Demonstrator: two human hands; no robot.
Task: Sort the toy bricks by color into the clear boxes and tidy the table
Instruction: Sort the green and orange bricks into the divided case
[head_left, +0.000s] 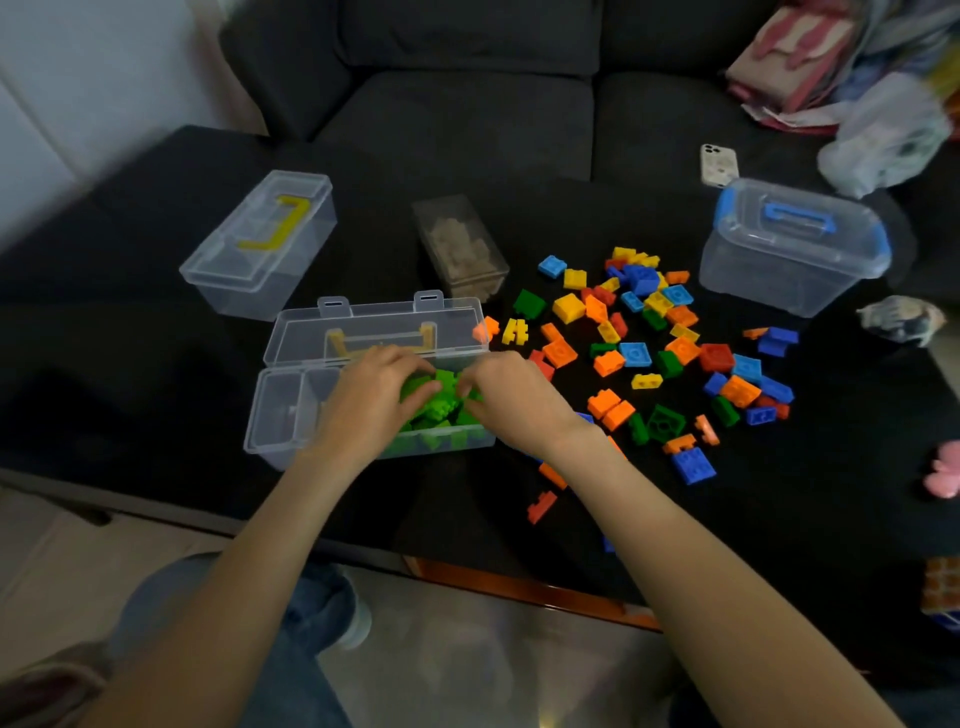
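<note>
Over open box (291, 415): my hands, packing light greens together
left hand (371, 395): pinching green bricks (441, 410)
right hand (511, 397): pinching same greens
pile (654, 332): unsorted, on surface (156, 332)

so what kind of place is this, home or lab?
Most likely a home living room: a dark grey sofa sits right behind the low black table, a phone lies at the table's far edge, and bags and clutter are piled on the sofa's right end.

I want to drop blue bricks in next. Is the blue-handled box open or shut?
Shut: the lid of the blue-handled box sits flat on it, handle on top.
</note>
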